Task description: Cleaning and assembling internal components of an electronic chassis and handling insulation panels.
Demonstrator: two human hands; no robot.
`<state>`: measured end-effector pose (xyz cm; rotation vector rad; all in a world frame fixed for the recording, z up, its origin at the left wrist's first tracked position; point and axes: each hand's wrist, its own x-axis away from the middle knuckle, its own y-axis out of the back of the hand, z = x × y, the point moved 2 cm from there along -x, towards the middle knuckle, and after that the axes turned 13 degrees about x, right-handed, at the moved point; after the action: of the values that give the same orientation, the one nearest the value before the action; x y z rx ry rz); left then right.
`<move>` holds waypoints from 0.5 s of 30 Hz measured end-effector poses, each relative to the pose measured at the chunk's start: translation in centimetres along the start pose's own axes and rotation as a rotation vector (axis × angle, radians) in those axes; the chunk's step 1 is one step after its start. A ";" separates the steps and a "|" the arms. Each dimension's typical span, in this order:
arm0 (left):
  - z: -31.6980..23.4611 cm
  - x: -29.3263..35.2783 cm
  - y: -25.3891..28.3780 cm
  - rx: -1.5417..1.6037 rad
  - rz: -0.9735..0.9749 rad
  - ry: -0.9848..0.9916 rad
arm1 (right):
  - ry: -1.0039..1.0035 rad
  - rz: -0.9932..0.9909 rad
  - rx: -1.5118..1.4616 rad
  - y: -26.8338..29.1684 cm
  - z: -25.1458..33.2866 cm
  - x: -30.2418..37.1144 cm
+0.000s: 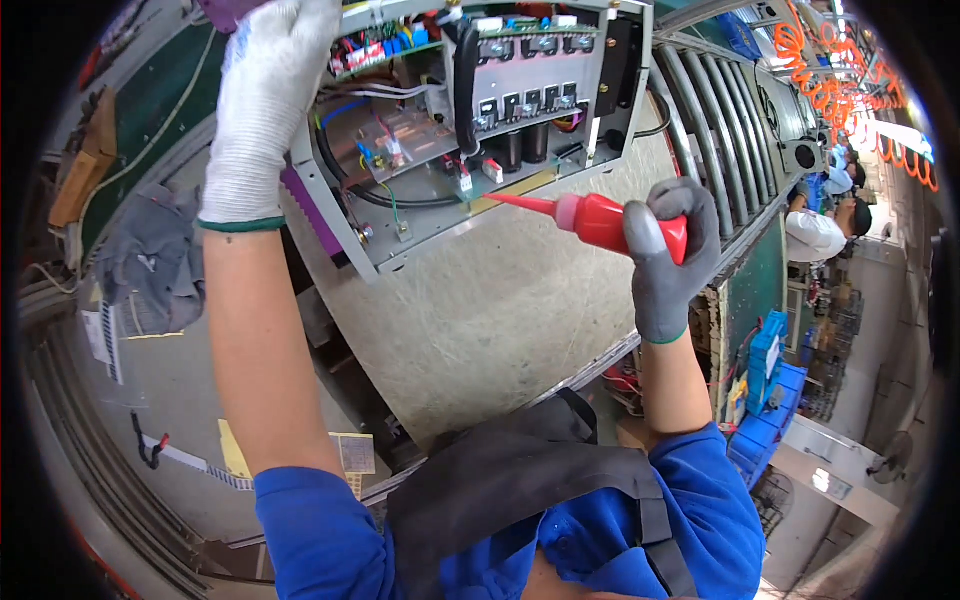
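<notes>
Left of the right hand [660, 285], clasping a squeeze bottle [602, 224], dispensing at the chassis [336, 212] seemingly needs steady aim; left hand [280, 62] grip unclear.

The top edge cuts off the open grey metal chassis [430, 226] and the white-knit-gloved left grip [285, 40], whose hold cannot be told. The grey-gloved right grip [672, 245] partly hides the red plastic squeeze bottle [602, 221].
</notes>
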<state>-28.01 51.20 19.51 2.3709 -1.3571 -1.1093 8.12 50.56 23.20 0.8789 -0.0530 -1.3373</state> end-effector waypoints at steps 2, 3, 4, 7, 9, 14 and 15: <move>-1.0 0.3 0.3 0.280 -0.073 0.094 | 0.040 0.052 0.047 -1.6 0.0 -0.5; -3.1 0.5 0.6 0.336 -0.089 0.127 | 0.081 0.075 0.059 -2.2 0.0 -0.8; -5.0 0.5 0.2 0.326 -0.176 0.153 | 0.122 0.095 0.070 -2.7 0.0 -1.0; -4.1 0.5 0.0 0.314 -0.177 -0.043 | 0.126 0.159 0.146 -3.5 -0.2 -1.0; -4.7 0.5 -0.2 0.326 -0.174 0.112 | 0.143 0.142 0.148 -3.8 -0.6 -1.0; -4.9 0.6 0.1 0.309 -0.178 0.210 | 0.167 0.102 0.148 -4.4 -0.4 -0.8; -4.8 0.7 0.2 0.312 -0.182 0.210 | 0.178 0.094 0.162 -4.5 -0.2 -0.7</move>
<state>-24.64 49.60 22.65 2.7873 -1.3445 -0.7006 4.38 51.40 20.75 1.1164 -0.0642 -1.1739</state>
